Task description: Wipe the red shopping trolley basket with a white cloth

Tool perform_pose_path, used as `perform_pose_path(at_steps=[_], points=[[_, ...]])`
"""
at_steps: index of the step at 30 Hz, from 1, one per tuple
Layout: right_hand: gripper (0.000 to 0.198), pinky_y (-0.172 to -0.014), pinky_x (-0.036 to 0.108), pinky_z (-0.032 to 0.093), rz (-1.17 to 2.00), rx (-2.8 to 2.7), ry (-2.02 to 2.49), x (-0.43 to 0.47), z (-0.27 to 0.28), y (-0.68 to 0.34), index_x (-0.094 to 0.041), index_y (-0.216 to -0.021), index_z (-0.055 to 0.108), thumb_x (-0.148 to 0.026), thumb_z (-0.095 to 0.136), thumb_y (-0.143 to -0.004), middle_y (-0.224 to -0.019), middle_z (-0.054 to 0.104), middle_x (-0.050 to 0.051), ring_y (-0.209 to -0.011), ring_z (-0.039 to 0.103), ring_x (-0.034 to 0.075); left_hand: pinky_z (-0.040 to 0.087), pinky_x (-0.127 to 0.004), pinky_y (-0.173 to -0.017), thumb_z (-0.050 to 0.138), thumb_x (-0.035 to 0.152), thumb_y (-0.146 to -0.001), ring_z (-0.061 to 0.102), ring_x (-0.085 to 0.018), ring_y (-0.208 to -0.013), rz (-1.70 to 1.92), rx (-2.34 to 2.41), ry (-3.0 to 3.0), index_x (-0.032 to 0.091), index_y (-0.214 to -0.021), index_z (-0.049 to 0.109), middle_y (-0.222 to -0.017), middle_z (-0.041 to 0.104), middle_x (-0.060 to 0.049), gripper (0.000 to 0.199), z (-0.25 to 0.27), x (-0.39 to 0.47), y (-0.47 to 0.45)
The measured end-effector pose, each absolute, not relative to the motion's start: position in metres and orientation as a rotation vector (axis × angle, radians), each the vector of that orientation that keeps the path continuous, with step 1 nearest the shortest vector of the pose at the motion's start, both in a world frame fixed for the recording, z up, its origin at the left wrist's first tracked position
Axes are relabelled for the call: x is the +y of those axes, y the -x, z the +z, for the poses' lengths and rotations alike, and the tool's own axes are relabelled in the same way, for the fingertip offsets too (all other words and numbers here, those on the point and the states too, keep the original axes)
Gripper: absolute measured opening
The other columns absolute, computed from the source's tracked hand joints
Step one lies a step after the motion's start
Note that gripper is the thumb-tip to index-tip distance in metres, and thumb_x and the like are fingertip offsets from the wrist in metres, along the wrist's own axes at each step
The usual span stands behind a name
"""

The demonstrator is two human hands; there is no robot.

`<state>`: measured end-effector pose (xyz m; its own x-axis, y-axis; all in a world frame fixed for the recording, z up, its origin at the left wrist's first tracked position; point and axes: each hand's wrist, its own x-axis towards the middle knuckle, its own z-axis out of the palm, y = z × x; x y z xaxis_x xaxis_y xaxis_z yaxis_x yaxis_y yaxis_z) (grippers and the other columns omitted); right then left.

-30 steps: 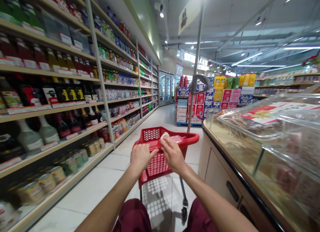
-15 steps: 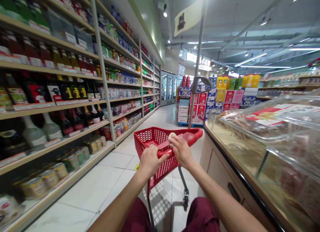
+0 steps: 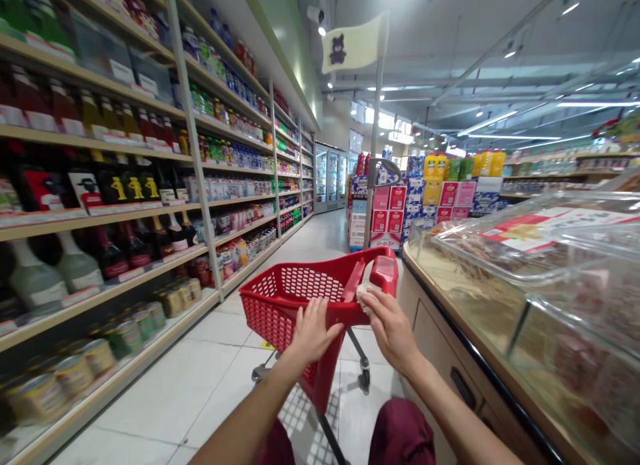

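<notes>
A red plastic shopping cart (image 3: 285, 325) with perforated sides stands turned at an angle before me. My left hand (image 3: 311, 333) rests against its near side at the rim, fingers stretched out and thumb apart. In the fingers of my right hand (image 3: 390, 325) is a crumpled white wipe (image 3: 367, 296), pressed to the cart's near corner beside the red handle (image 3: 384, 268). Whether it is paper or cloth I cannot tell. A pole (image 3: 375, 131) with a cream bear flag (image 3: 353, 48) rises behind the basket.
Shelves (image 3: 145, 211) of bottles and cans line the left side. Close on the right is a wooden counter (image 3: 435, 331) with clear plastic covers (image 3: 530, 251) over packaged food. Stacked cartons (image 3: 390, 211) stand ahead, and pale floor tiles (image 3: 210, 371) lie below.
The cart has swung round, its handle end now to the right. My left hand has gone from gripping the handle to lying on the basket's side. My right hand has shifted right with the wipe.
</notes>
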<state>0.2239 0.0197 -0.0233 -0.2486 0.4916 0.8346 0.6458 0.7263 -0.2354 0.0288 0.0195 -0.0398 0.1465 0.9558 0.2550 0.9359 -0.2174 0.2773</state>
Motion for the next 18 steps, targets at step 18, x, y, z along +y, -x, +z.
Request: perform_pose_path(at_steps=[18], points=[[0.037, -0.096, 0.040, 0.030, -0.512, -2.138, 1.065, 0.048, -0.051, -0.194, -0.020, -0.108, 0.055, -0.009, 0.044, -0.074, -0.116, 0.053, 0.008, -0.111, 0.043, 0.021, 0.014, -0.050, -0.102, 0.042, 0.027, -0.072, 0.020, -0.023, -0.128, 0.401, 2.125, -2.400, 0.014, -0.129, 0.025, -0.136, 0.031, -0.012, 0.060, -0.088, 0.038, -0.007]])
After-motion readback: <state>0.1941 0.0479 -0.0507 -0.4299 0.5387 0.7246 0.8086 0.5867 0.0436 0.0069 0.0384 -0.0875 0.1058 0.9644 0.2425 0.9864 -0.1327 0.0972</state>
